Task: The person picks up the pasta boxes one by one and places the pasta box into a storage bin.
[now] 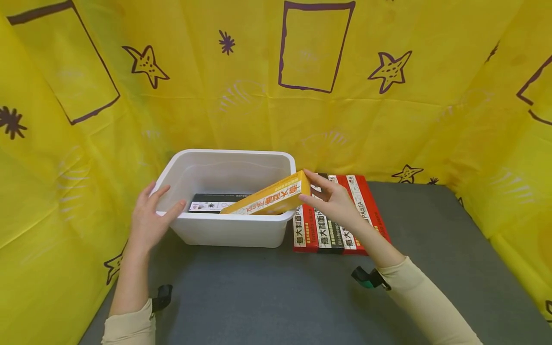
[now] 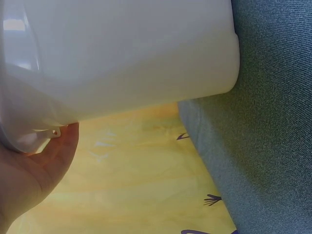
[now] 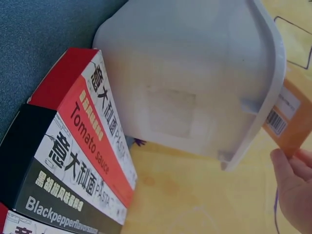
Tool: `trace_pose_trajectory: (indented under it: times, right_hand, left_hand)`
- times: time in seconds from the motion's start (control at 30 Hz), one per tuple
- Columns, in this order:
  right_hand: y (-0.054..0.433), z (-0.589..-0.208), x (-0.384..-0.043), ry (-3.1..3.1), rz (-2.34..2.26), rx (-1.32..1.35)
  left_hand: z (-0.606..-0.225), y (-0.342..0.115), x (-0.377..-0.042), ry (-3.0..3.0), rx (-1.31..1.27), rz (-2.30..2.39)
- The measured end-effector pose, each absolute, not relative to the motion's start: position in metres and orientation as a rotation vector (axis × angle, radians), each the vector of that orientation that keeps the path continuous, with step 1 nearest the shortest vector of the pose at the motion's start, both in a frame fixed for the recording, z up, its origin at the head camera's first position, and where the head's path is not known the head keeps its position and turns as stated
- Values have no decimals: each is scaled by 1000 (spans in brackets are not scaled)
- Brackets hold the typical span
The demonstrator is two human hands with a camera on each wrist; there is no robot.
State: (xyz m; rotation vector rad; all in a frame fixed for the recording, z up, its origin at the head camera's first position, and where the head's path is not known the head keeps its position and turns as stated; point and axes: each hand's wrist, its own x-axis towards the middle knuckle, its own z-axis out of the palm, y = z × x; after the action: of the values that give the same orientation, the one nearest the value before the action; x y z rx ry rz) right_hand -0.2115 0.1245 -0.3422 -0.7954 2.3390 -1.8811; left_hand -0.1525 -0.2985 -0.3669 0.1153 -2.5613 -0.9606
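Observation:
A white plastic tub [image 1: 233, 231] stands on the grey table. My left hand [image 1: 148, 218] holds its left rim, with the thumb on the inner side; the left wrist view shows the fingers curled under the rim [image 2: 58, 151]. In my right hand [image 1: 334, 199] I pinch the end of a yellow pasta box [image 1: 276, 194]. That box slants down into the tub over its right rim, its lower end inside. A black pasta box [image 1: 211, 202] lies on the tub's floor, partly covered by the yellow one and the front wall.
Right of the tub, red and black pasta boxes lie side by side: a tomato sauce box [image 3: 92, 122], a black pepper box [image 3: 63, 170] and another red box [image 1: 366, 211]. A yellow patterned cloth [image 1: 258, 115] hangs behind and along both sides of the grey table [image 1: 258, 297].

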Motion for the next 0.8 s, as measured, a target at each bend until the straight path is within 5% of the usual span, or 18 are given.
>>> trace_pose_trajectory:
  times: [0.5, 0.8]
  right_hand:
    - [110, -350, -207, 2754, -1473, -1129]
    - [111, -355, -203, 2786, -1437, -1093]
  left_hand:
    - [-365, -298, -151, -2576, 131, -966]
    - [-366, -298, -152, -2566, 120, -964]
